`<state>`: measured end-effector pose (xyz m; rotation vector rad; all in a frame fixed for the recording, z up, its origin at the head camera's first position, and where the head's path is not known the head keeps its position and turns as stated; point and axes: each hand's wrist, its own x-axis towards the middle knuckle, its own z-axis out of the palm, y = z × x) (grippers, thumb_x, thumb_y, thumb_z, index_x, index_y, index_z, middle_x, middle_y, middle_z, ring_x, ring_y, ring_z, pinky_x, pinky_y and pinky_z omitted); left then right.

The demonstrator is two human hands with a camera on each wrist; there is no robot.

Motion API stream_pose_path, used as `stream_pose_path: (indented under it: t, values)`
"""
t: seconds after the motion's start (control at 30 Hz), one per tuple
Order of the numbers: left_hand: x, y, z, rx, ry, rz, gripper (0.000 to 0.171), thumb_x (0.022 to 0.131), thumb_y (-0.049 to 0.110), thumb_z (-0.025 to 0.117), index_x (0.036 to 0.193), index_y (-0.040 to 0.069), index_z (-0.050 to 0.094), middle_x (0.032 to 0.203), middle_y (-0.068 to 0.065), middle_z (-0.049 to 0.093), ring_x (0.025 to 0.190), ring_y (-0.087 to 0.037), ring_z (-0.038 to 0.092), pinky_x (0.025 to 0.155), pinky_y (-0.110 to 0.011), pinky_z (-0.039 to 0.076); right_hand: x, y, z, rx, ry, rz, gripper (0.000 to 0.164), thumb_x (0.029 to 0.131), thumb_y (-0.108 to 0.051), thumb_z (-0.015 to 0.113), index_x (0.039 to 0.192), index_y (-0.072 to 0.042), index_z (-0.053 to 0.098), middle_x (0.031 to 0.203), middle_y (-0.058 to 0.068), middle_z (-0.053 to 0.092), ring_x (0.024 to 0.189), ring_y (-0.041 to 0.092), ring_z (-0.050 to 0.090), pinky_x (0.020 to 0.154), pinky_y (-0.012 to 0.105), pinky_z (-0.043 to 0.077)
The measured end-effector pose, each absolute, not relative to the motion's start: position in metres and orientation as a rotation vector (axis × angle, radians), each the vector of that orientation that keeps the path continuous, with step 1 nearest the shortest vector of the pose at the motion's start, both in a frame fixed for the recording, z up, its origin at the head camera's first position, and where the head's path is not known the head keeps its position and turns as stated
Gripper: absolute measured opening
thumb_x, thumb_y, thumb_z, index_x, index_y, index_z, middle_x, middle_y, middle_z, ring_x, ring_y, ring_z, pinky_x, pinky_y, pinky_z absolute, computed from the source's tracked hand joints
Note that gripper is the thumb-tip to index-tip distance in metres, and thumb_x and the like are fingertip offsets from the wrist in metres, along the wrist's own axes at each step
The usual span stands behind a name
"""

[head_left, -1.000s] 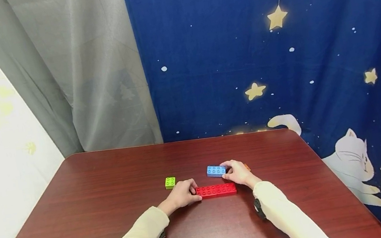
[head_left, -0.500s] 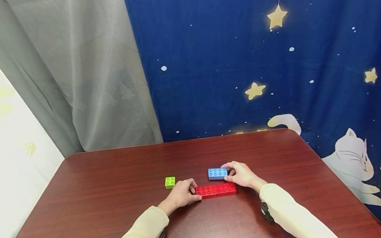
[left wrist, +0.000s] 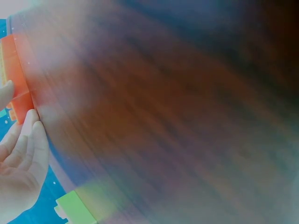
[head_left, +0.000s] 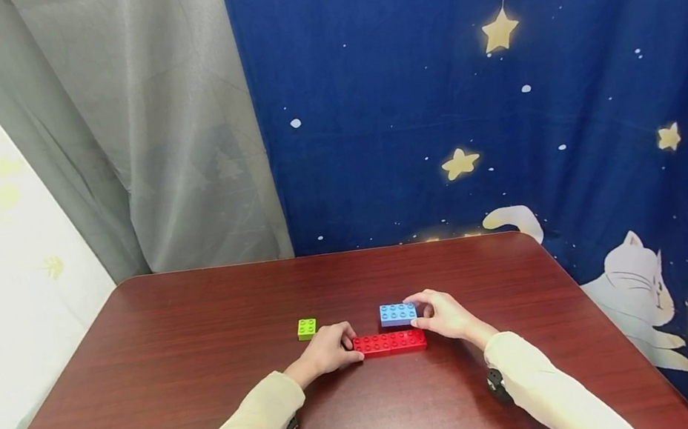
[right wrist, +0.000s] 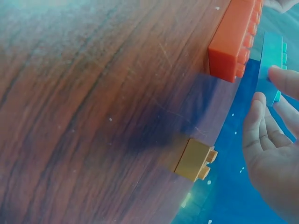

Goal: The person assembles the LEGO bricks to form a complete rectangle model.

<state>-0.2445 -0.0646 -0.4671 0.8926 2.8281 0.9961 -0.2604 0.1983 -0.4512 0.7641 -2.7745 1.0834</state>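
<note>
Two red toy building bricks [head_left: 390, 343] lie end to end on the table, a seam showing between them. My left hand [head_left: 326, 351] grips their left end, thumb on the near side and fingers on the far side. Just beyond the row, my right hand [head_left: 444, 315] pinches a blue studded brick [head_left: 397, 314] by its right end, studs up. The right wrist view shows this blue brick [right wrist: 267, 70] raised off the tabletop, between thumb and fingers.
A small green brick [head_left: 306, 328] sits beyond my left hand. An orange-yellow brick [right wrist: 193, 159] stands on the table near my right hand, hidden behind it in the head view. Curtains hang behind the wooden table [head_left: 199, 320].
My right hand has carried the blue brick a little rightward and closer to me, straightening it alongside the red row. The orange brick has gone out of sight behind that hand. My left hand stays put.
</note>
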Motion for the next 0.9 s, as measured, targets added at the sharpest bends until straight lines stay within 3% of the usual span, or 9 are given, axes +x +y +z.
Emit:
stream_pose_path:
  t: [0.9]
  values:
    - [-0.244,-0.065,-0.468,0.898,2.823,1.007,0.029,0.068,0.018,0.076,0.081,0.004,0.054,0.069,-0.003,0.055,0.061,-0.009,0.048,0.058,-0.025,0.04,-0.241,0.198,-0.455,0.948,-2.799,1.185,0.039,0.076,-0.014,0.069,0.113,-0.01,0.057,0.093,0.001,0.056,0.06,0.009,0.05,0.057,0.024,0.043]
